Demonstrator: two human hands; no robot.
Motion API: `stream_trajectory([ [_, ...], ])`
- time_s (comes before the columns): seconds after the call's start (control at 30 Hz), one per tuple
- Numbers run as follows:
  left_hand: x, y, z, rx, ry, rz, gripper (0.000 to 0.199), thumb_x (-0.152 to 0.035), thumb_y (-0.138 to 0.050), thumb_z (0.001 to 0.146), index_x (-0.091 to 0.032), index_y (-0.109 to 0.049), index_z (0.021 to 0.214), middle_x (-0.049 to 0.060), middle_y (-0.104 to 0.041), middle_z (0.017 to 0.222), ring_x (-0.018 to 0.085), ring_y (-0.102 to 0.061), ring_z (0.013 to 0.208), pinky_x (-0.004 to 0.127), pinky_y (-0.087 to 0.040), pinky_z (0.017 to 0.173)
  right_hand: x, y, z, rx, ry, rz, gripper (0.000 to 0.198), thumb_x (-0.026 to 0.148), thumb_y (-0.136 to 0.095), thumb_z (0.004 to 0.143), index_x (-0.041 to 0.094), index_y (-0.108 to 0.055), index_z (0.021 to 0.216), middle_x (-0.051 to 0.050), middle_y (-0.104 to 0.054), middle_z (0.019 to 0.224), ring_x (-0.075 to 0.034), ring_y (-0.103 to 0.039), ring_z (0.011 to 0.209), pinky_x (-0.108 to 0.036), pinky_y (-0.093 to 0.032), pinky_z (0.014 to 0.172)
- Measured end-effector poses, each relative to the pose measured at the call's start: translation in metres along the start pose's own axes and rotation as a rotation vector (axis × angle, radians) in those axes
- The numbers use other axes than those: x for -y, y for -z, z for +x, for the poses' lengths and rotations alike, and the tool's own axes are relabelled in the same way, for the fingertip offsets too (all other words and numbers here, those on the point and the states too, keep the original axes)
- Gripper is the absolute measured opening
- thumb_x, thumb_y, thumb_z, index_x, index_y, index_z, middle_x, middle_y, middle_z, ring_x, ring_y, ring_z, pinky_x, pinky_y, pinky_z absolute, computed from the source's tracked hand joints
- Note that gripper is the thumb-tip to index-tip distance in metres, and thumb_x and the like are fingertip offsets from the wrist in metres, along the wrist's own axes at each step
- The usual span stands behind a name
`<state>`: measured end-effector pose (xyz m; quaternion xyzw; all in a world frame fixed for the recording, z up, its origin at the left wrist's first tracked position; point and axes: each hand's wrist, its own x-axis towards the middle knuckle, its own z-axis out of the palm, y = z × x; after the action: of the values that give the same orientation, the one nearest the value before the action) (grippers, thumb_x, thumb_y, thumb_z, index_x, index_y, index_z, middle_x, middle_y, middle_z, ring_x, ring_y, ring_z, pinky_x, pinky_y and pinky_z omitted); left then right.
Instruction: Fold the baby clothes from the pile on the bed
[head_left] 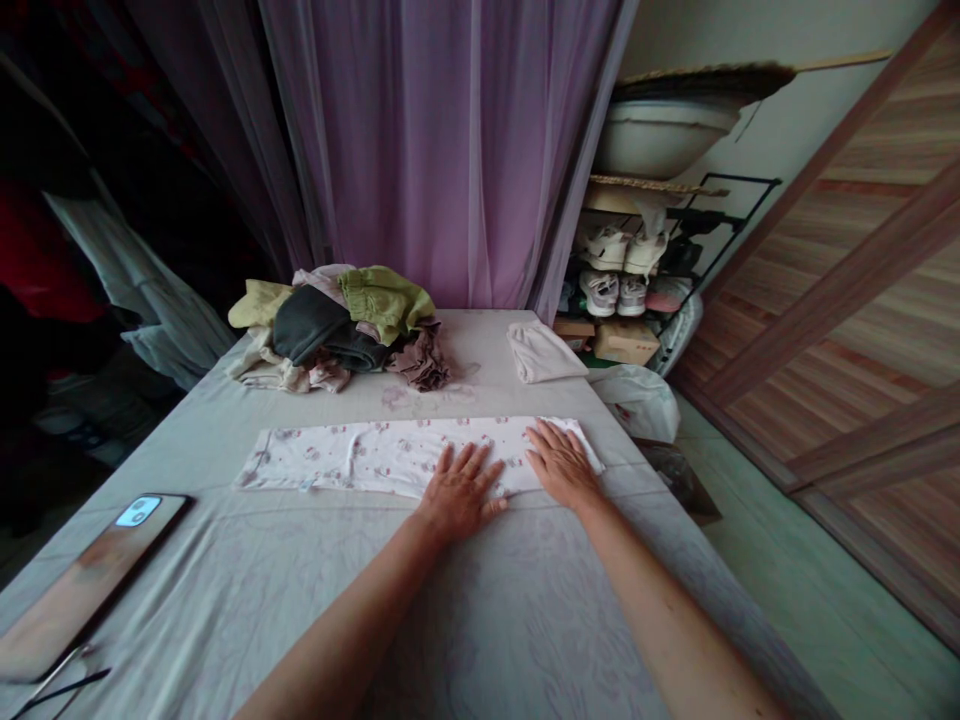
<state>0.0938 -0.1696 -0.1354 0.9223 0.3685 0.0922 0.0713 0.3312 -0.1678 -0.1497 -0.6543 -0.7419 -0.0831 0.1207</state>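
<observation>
Purple curtains are hung behind a pale, cloth-covered surface. Nothing is gripped: the left hand and right hand are laid flat, fingers spread, on a printed white garment, stretched in a long strip across the surface. Smoothing appears to be in hand; next, the palms would need to be lifted without dragging the fabric. A small label is seen at its near edge, too small to be read. No brand can be made out on the phone.

Printed cloth partly covered, tag unreadable, phone cropped left
</observation>
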Motion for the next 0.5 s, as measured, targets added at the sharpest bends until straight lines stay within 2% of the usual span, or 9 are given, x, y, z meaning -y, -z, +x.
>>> stream_trajectory([
  [0.13, 0.009, 0.006, -0.012, 0.045, -0.099, -0.026, 0.074, -0.076, -0.038, 0.085, -0.033, -0.045, 0.144, 0.010, -0.036, 0.156, 0.035, -0.029, 0.143, 0.062, -0.017, 0.115, -0.004, 0.004, -0.006, -0.130, -0.030, 0.106, 0.038, 0.024, -0.036, 0.095, 0.018, -0.071, 0.109, -0.010, -0.070, 0.118, -0.020, -0.060, 0.111, -0.034, -0.039, 0.103],
  [0.2, 0.011, 0.010, -0.013, 0.052, -0.104, -0.054, 0.071, -0.075, -0.044, 0.083, -0.034, -0.049, 0.141, 0.009, -0.037, 0.155, 0.035, -0.031, 0.143, 0.062, -0.018, 0.115, -0.004, 0.007, -0.014, -0.169, -0.101, 0.112, 0.036, 0.025, -0.038, 0.094, 0.019, -0.073, 0.101, -0.008, -0.073, 0.110, -0.021, -0.062, 0.106, -0.035, -0.038, 0.101],
  [0.27, 0.009, 0.012, -0.014, 0.050, -0.089, -0.086, 0.062, -0.069, -0.047, 0.086, -0.036, -0.052, 0.138, 0.008, -0.040, 0.154, 0.035, -0.032, 0.142, 0.062, -0.019, 0.114, -0.003, 0.009, -0.023, -0.182, -0.136, 0.105, 0.033, 0.025, -0.040, 0.093, 0.022, -0.073, 0.098, -0.007, -0.073, 0.110, -0.022, -0.061, 0.108, -0.037, -0.034, 0.102],
  [0.4, 0.005, 0.011, -0.018, 0.013, -0.055, -0.136, 0.044, -0.054, -0.050, 0.092, -0.038, -0.058, 0.132, 0.004, -0.046, 0.150, 0.032, -0.037, 0.140, 0.062, -0.022, 0.114, -0.006, 0.011, -0.035, -0.251, -0.195, 0.138, 0.033, 0.028, -0.042, 0.092, 0.025, -0.072, 0.104, -0.006, -0.069, 0.120, -0.024, -0.058, 0.114, -0.040, -0.032, 0.104],
  [0.5, 0.003, 0.012, -0.021, -0.003, -0.041, -0.143, 0.044, -0.050, -0.052, 0.091, -0.037, -0.057, 0.133, 0.003, -0.047, 0.149, 0.031, -0.038, 0.140, 0.062, -0.022, 0.114, -0.015, 0.012, -0.036, -0.307, -0.414, 0.148, 0.042, 0.033, -0.041, 0.091, 0.019, -0.064, 0.124, -0.014, -0.062, 0.128, -0.029, -0.056, 0.116, -0.042, -0.036, 0.100],
])
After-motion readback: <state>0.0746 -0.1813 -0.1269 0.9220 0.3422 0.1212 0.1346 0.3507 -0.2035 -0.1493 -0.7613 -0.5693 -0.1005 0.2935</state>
